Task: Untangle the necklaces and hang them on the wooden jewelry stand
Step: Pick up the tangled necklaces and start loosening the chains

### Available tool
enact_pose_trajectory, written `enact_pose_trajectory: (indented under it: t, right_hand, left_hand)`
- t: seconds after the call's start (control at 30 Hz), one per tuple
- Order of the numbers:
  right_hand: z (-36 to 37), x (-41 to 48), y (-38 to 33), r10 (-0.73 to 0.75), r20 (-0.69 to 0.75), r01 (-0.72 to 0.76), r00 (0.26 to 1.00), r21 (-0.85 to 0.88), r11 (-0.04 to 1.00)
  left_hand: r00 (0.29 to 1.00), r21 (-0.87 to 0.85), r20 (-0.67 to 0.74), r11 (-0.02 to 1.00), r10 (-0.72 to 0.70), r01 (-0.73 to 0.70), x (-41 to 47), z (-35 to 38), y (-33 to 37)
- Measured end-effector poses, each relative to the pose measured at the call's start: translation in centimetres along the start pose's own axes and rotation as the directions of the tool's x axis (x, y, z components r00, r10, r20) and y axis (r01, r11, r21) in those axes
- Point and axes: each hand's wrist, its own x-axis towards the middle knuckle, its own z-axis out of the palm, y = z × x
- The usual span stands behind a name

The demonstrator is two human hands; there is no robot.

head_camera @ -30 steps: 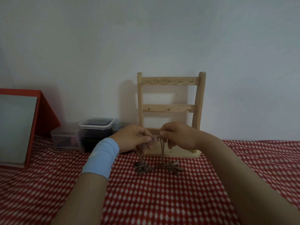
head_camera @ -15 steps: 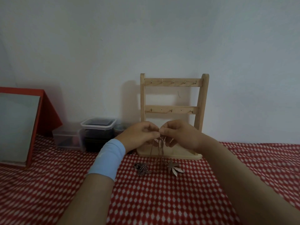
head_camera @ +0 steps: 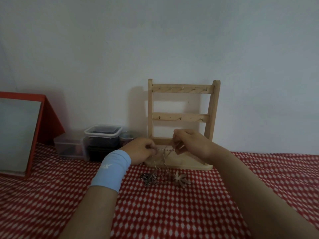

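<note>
Pinching tangled necklaces (head_camera: 151, 179) between curled fingers (head_camera: 150, 149), left hand (head_camera: 140, 152) and right hand (head_camera: 191, 144); lidded tub (head_camera: 103, 134), dark contents.

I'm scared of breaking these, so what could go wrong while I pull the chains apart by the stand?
Left hand and right hand pinch thin chains crossing between them; pulling harder may tighten the tangle or snap a link. The right hand, near the wooden stand, might bump it.

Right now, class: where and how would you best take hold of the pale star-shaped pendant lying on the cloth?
Probably at its hub, from straight above: the pale star-shaped pendant lies flat on the checked cloth, thin points splaying right and toward you, with its chain leaving on the left.
</note>
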Motion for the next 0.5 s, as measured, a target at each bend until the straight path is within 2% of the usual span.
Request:
enact_pose_trajectory:
  t: [0.07, 0.1, 0.17, 0.2, 0.27, 0.33, 0.43, 0.5]
  right_hand:
    - [-0.1, 0.1, 0.0, -0.017, -0.024, 0.02, 1.0, 0.102, 0.995]
    - [-0.1, 0.1, 0.0, -0.023, -0.026, 0.026, 0.999, 0.155, 0.988]
    - [0.0, 0.1, -0.1, -0.047, -0.022, 0.051, 0.999, 0.23, 0.972]
    - [0.1, 0.1, -0.2, -0.067, -0.024, 0.071, 0.997, 0.246, 0.967]
    - [0.1, 0.3, -0.2, -0.108, -0.024, 0.111, 0.994, 0.251, 0.962]
    - [0.0, 0.3, -0.3, -0.117, -0.026, 0.12, 0.993, 0.249, 0.961]
    - [-0.3, 0.0, -0.5, -0.172, -0.086, 0.178, 0.981, 0.061, 0.982]
    - [-0.9, 0.0, -0.5, -0.232, -0.112, 0.214, 0.966, -0.152, 0.965]
  left_hand:
    - [0.999, -0.087, 0.029, 0.996, 0.023, -0.02, -0.2, 0.0, 0.6]
    - [0.997, -0.198, 0.051, 0.979, 0.051, -0.04, -0.3, -0.1, 1.2]
    - [0.99, -0.489, 0.099, 0.871, 0.104, -0.042, -0.5, 0.0, 2.4]
    - [0.986, -0.58, 0.106, 0.813, 0.129, -0.044, -0.5, 0.1, 2.8]
    - [0.981, -0.624, 0.103, 0.779, 0.163, -0.064, -0.6, 0.4, 3.4]
    - [0.968, -0.537, 0.183, 0.842, 0.17, -0.046, -0.8, 0.6, 3.5]
    - [0.932, -0.194, 0.352, 0.981, 0.088, -0.019, -1.1, 0.1, 3.0]
    - [0.965, -0.01, 0.262, 1.0, 0.027, -0.025, -1.0, -0.5, 2.6]
